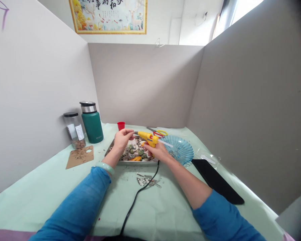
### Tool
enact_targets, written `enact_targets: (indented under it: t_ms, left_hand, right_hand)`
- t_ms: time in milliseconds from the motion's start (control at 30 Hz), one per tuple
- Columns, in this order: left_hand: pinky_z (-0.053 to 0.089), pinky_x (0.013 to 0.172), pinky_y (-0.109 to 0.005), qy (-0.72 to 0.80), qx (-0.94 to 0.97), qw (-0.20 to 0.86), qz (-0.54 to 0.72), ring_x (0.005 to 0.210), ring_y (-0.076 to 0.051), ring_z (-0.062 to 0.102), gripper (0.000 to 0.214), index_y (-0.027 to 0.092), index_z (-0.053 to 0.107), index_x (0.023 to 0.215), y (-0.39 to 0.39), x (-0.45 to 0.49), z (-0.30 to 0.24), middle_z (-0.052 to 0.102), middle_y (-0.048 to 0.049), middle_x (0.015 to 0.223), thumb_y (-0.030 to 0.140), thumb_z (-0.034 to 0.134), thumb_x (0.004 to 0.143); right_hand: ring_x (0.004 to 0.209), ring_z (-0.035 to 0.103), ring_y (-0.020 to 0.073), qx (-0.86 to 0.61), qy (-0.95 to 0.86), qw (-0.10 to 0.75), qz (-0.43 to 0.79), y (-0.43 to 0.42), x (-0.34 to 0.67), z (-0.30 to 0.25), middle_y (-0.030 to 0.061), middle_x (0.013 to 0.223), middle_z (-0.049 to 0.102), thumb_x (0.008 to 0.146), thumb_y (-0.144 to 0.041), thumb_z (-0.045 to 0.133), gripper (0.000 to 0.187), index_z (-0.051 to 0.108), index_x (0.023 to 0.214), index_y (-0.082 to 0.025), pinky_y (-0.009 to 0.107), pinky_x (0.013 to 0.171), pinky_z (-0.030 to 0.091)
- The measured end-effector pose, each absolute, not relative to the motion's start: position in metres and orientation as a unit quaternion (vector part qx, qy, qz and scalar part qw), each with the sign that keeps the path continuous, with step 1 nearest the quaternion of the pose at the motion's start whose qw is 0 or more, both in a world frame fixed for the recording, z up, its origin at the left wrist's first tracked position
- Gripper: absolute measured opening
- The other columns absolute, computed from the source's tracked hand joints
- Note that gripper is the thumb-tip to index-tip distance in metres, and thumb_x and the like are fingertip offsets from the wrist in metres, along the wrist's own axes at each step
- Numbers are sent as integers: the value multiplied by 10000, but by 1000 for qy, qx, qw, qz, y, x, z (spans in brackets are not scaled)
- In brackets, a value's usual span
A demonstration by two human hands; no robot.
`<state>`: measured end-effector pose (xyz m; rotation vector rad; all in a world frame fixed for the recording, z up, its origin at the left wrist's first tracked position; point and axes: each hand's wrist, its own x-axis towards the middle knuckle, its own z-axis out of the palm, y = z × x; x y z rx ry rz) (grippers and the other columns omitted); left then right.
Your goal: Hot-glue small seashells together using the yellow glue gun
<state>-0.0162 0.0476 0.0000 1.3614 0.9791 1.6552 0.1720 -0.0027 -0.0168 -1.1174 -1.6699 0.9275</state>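
Sleeves (76,201), right fingers (151,149) curled round glue gun (147,136)

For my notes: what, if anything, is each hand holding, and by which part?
The right hand holds the yellow glue gun by its handle; whether the left hand holds anything is unclear.

Head view — forward and down across the table (175,214)

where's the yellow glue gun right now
In the head view, the yellow glue gun is in the right hand, above the metal tray, nozzle beside the left hand.
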Motion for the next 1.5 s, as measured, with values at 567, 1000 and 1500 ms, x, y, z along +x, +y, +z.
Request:
enact_targets:
  t_ms: [567, 1000, 1500]
  left_hand:
    - [547, 623, -294, 400, 561, 358, 630, 590, -170, 676, 209, 133, 671, 753, 44, -13, 2, 681, -28, 628, 268, 782, 640]
    - [558, 640, -316, 387, 564, 371, 628, 607, -186, 686, 291, 140, 647, 774, 47, -12, -1, 686, -30, 641, 330, 811, 628]
    - [572, 659, -333, 377, 534, 414, 633, 615, -187, 688, 438, 117, 643, 789, 39, -13, 4, 686, -44, 663, 402, 880, 557]
  right_hand:
    - [485, 547, 114, -455, -667, 453, 377, 1, 172, -21, -34, 625, 601, 808, -356, 638, 182, 615, 897, -199, 222, 490, 410]
    - [475, 526, 113, -467, -656, 460, 374, -3, 172, -18, -54, 555, 556, 809, -347, 625, 174, 612, 899, -199, 222, 497, 409]
    - [476, 528, 108, -465, -659, 452, 382, -3, 171, -17, -41, 581, 586, 831, -332, 640, 142, 611, 878, -201, 208, 479, 415]
